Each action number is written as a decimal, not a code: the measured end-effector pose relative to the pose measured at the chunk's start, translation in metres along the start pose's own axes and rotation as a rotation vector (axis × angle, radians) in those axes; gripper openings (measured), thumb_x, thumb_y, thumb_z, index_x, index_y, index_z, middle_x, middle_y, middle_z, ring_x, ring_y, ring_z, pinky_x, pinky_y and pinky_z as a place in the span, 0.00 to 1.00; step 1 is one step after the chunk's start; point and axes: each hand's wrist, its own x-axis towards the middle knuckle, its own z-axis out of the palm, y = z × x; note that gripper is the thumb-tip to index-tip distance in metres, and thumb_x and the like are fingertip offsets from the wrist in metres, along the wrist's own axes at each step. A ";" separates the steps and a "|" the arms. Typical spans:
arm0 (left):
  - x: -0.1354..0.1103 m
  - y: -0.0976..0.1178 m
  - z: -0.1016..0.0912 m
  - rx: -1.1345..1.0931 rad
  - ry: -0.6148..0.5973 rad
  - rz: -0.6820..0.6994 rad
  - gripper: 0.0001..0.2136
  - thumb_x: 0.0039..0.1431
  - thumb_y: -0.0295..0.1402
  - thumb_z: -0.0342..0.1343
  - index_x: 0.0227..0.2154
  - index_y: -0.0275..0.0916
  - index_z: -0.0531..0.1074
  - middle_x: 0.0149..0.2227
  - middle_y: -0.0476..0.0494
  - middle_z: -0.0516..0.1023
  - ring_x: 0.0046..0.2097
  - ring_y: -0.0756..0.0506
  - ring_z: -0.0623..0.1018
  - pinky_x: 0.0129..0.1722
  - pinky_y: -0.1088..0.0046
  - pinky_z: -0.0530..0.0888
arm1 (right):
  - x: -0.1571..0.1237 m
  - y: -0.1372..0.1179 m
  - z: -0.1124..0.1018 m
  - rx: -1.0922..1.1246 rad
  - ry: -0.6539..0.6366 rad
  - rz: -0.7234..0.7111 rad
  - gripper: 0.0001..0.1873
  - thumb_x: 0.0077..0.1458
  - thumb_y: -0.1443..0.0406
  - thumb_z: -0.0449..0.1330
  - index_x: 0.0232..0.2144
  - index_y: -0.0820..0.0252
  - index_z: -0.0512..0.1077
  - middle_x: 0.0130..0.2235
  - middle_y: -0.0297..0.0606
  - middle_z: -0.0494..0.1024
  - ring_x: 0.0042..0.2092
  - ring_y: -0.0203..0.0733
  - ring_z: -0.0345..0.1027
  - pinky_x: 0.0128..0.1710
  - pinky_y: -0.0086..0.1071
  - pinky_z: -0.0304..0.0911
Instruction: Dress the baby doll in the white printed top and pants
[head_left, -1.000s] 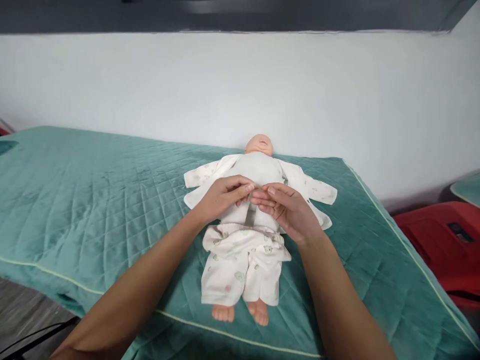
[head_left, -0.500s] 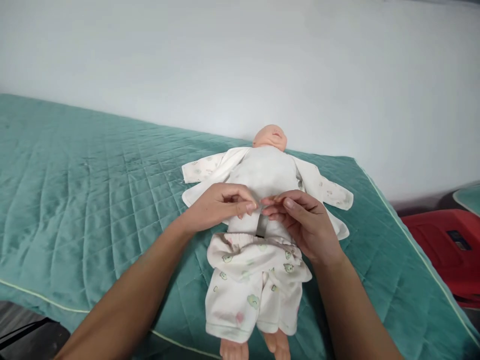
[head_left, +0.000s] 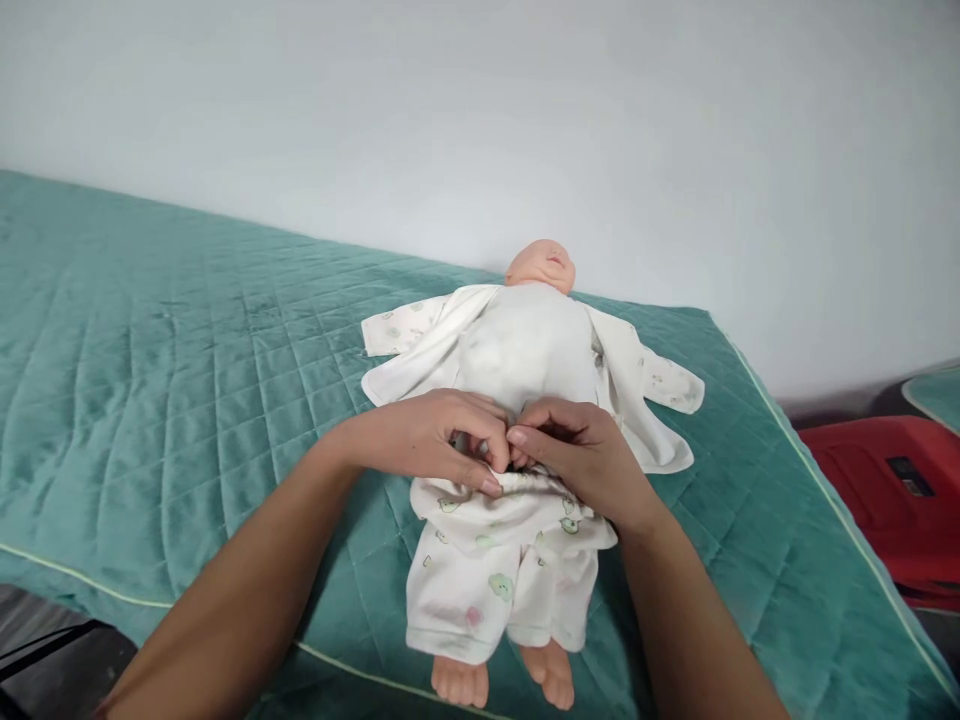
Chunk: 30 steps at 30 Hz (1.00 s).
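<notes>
A baby doll [head_left: 541,268] lies on its back, its feet towards me. Its white jacket [head_left: 411,368] is spread open over a white body. Printed pants [head_left: 491,575] cover its legs, with the waistband bunched low. My left hand [head_left: 442,440] pinches the waistband, thumb outside and fingers curled behind it. Close beside it, my right hand [head_left: 581,455] is closed at the middle of the same waistband, thumb against bent fingers. The hands nearly touch and hide part of the doll's lower belly.
A green quilted cover [head_left: 225,380] with pale piping lies beneath the doll. Behind it rises a plain pale wall [head_left: 450,120]. Beyond the right edge stands a red plastic object [head_left: 877,500], with another green-covered surface [head_left: 937,400] behind it.
Both hands have come down from the doll's belly to the waistband of the pants and closed there. The view has shifted slightly.
</notes>
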 end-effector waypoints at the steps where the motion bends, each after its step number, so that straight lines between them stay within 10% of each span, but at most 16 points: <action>1: 0.000 -0.002 -0.001 -0.025 0.002 0.010 0.06 0.59 0.36 0.63 0.32 0.38 0.77 0.34 0.47 0.75 0.37 0.50 0.73 0.38 0.75 0.69 | 0.000 -0.001 0.000 -0.022 -0.012 0.003 0.13 0.56 0.58 0.67 0.26 0.60 0.76 0.26 0.34 0.76 0.30 0.34 0.67 0.29 0.28 0.61; 8: -0.001 -0.013 0.001 -0.221 0.179 -0.088 0.10 0.60 0.39 0.62 0.32 0.36 0.75 0.28 0.49 0.74 0.29 0.53 0.70 0.28 0.77 0.66 | -0.004 -0.004 -0.003 -0.049 -0.042 0.062 0.16 0.55 0.55 0.68 0.26 0.61 0.74 0.21 0.27 0.62 0.24 0.28 0.49 0.21 0.27 0.43; 15: -0.003 -0.024 0.004 -0.397 0.409 -0.139 0.13 0.60 0.42 0.62 0.31 0.36 0.71 0.24 0.53 0.65 0.25 0.55 0.63 0.24 0.80 0.59 | -0.006 -0.002 -0.014 0.189 -0.082 0.137 0.13 0.49 0.58 0.72 0.32 0.60 0.78 0.29 0.34 0.75 0.29 0.34 0.65 0.27 0.27 0.59; 22: -0.007 -0.042 0.001 -0.475 0.526 -0.197 0.16 0.56 0.44 0.64 0.29 0.36 0.72 0.24 0.53 0.64 0.25 0.55 0.61 0.24 0.80 0.56 | -0.008 0.001 -0.039 0.377 0.151 0.176 0.18 0.48 0.59 0.72 0.42 0.54 0.79 0.25 0.30 0.74 0.24 0.33 0.64 0.23 0.26 0.58; 30: -0.005 -0.058 -0.003 -0.512 0.701 -0.281 0.16 0.51 0.45 0.68 0.29 0.36 0.73 0.26 0.52 0.68 0.26 0.54 0.64 0.23 0.79 0.58 | 0.002 0.015 -0.057 0.479 0.524 0.010 0.11 0.45 0.61 0.71 0.32 0.53 0.76 0.25 0.27 0.74 0.25 0.34 0.65 0.24 0.28 0.61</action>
